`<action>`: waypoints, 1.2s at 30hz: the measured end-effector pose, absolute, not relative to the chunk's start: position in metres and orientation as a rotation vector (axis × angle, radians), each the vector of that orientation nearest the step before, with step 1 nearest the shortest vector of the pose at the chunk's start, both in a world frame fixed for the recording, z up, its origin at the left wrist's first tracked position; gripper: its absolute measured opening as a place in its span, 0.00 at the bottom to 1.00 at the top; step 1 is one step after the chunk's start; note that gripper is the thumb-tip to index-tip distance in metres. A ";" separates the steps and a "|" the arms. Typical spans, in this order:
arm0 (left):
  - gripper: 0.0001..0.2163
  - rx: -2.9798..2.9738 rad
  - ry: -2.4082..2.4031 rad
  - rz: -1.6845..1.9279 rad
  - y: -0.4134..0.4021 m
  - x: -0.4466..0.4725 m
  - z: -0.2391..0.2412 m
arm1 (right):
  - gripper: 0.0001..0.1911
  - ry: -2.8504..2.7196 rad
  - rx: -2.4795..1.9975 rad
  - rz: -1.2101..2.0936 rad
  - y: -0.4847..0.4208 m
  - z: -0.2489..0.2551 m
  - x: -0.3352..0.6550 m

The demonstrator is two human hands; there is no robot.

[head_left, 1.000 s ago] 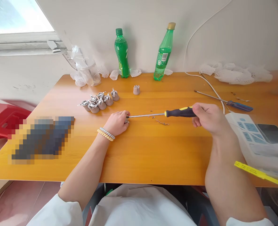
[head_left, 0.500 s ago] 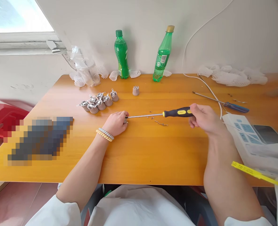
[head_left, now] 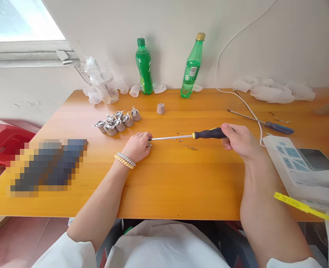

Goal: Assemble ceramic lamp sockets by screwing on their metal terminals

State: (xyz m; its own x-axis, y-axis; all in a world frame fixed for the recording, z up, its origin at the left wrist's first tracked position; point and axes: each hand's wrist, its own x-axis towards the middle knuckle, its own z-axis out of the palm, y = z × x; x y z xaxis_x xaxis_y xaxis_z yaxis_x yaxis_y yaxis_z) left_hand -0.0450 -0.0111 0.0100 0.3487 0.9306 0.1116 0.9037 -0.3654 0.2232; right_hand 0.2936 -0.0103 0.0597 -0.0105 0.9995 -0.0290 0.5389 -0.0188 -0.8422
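My right hand (head_left: 235,139) is closed round the end of a screwdriver's black handle (head_left: 210,133). The steel shaft (head_left: 175,137) runs level to the left, and its tip meets the fingers of my left hand (head_left: 138,146). That hand rests on the table, curled around a small part that is mostly hidden, with a bit of metal peeking out at the fingertips. Below the shaft lie tiny screws (head_left: 180,140) and a thin twisted metal strip (head_left: 190,146). Beyond my left hand stand several brownish round fittings (head_left: 120,125) with metal strips on top. One similar fitting (head_left: 160,108) without a strip stands apart.
Two green bottles (head_left: 144,70) (head_left: 192,70) stand by the wall. A second screwdriver (head_left: 278,127) lies at right, near a white power strip (head_left: 276,149) and a phone (head_left: 319,159). White foam nets (head_left: 276,90) line the back edge. A blurred dark item (head_left: 50,163) lies at left.
The screwdriver has turned about its shaft: the yellow patches on its handle now face away. My right hand has rolled with it and shifted slightly left. My left hand holds still.
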 end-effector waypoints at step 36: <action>0.09 2.101 1.258 1.071 -0.006 -0.047 0.000 | 0.04 -0.797 -1.109 0.850 0.004 0.051 0.271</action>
State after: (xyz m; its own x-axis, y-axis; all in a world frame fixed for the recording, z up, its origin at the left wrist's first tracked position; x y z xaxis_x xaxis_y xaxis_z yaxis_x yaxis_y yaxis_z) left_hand -0.0470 -0.0064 0.0001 0.2769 0.8811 0.3833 0.5194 -0.4728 0.7118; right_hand 0.2706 0.0041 0.0511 0.4553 0.8826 0.1172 -0.1735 0.2171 -0.9606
